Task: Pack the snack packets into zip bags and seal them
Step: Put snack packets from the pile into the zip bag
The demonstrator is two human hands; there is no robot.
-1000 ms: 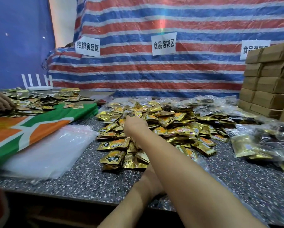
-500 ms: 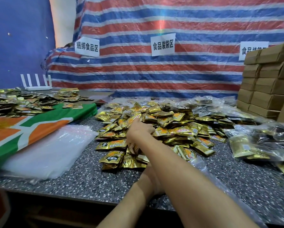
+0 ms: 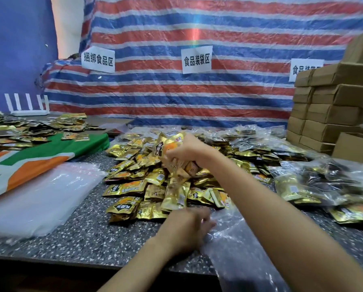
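1. The right hand [image 3: 189, 152] is curled tightly round a handful of gold snack packets [image 3: 166, 146], held above the middle of the table. The foremost packet stands nearly upright with its printed face to the left. Its long axis runs up and down and leans a little left.
2. Right below lies the loose heap of snack packets [image 3: 153, 182], flat and pointing every way. Its near edge stops just short of the left hand.
3. The left hand [image 3: 184, 228] rests on the table near the front edge, back upward, with its fingers curled onto the edge of a clear zip bag [image 3: 235, 249]. The blur hides exactly how the fingers pinch it.
4. That zip bag lies crumpled on the table. Its long axis runs from the left hand toward the near right and passes under the right forearm. The end at the hand faces the heap.
5. The speckled table [image 3: 88, 232] shows a bare strip between the heap and a flat stack of empty zip bags [image 3: 35, 199] at near left.
6. Filled zip bags [image 3: 323, 182] crowd the right side, just beside the heap.
7. Cardboard boxes [image 3: 334, 114] are stacked at far right.
8. A green and orange cloth [image 3: 29, 161] at left carries a second spread of packets [image 3: 29, 129], with a white router [image 3: 29, 111] beyond.
9. A striped tarp [image 3: 176, 95] with paper signs [image 3: 196, 59] closes the far side.
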